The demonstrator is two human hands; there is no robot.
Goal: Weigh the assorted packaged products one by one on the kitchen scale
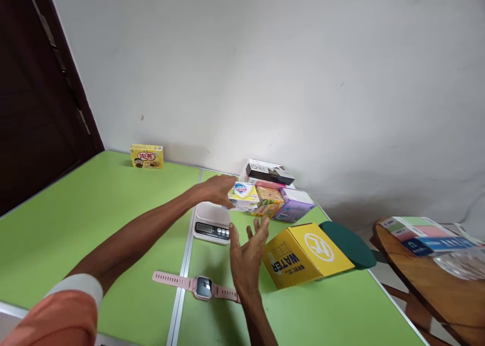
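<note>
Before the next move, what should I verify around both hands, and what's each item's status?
1. Left hand gripping small white-and-yellow carton: cannot tell; contact unclear at its left end.
2. Right hand free: ok; open, holding nothing.
3. Flat white digital scale reading legible: not ok; no digits discernible.
4. Pink-strapped square smartwatch wholly visible: not ok; right wrist hides one strap end.
5. Yellow cardboard "WATER" box clear of right hand: cannot tell; they appear close together.

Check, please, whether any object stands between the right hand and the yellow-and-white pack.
Nothing visible does: green tabletop shows between the right hand and the yellow-and-white pack. The scale lies to the left of that gap.
</note>
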